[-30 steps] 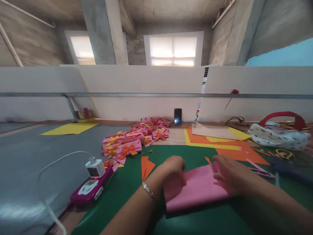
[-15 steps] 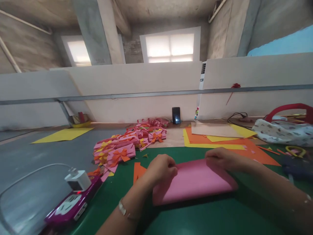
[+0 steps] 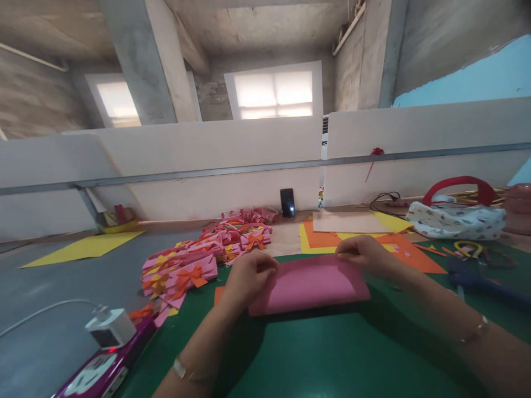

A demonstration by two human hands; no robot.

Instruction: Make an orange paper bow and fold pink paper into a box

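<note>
Folded pink paper [image 3: 309, 284] lies flat on the green mat [image 3: 332, 354] — a smooth, matte rectangle with crisp edges. The left hand [image 3: 249, 276] is curled, pinching its far left corner; the right hand [image 3: 360, 255] is pinching the far right edge. Left of it, a heap of pink paper pieces with orange bows [image 3: 194, 260] spills onto the grey bench [image 3: 62, 287]. Behind — flat orange and yellow sheets [image 3: 332, 237], pale partition boards, rough concrete beams, two bright windows.

Pretty clearly a craft workshop: bare concrete walls are seen up top, and the bench [image 3: 332, 359] is covered with coloured paper sheets [image 3: 332, 239] and finished pink bows [image 3: 194, 260].
</note>
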